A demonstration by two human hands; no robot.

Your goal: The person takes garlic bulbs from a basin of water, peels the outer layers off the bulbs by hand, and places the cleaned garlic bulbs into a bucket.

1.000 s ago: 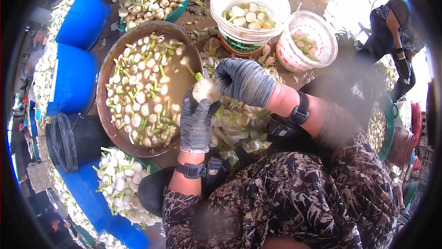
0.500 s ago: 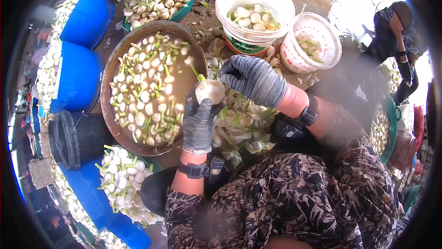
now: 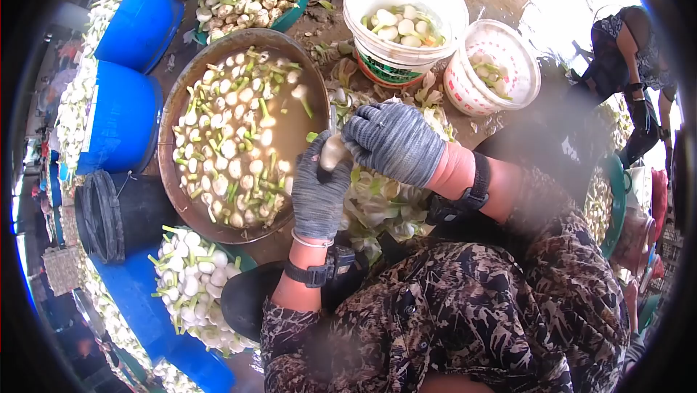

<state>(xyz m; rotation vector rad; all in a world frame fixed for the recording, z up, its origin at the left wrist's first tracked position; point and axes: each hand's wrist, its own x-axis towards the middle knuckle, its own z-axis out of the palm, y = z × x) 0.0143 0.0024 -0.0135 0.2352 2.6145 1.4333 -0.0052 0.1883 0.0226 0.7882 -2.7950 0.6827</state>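
My left hand [image 3: 319, 186], in a grey knit glove, is closed around a white garlic bulb [image 3: 333, 152] with a short green stem. My right hand [image 3: 396, 140], gloved alike, presses its curled fingers against the bulb's right side; the fingertips are partly hidden, and I cannot see whether they pinch a piece of skin. Beside my left hand stands a wide rusty basin [image 3: 168, 175] of murky water with many bulbs floating in it. Below my hands lies a heap of pale peeled skins [image 3: 385, 208].
A white bucket [image 3: 377, 48] and a smaller white tub [image 3: 465, 99] hold some bulbs ahead. Trimmed bulbs [image 3: 192, 277] are piled at lower left, near a black bucket [image 3: 120, 215] and blue tubs [image 3: 120, 117]. A green basin [image 3: 296, 15] stands beyond. Another person [image 3: 628, 48] is at right.
The bulb has been turned in my left hand, so less of its round face shows. My right hand has come down and left onto it, its fingers now against the bulb.
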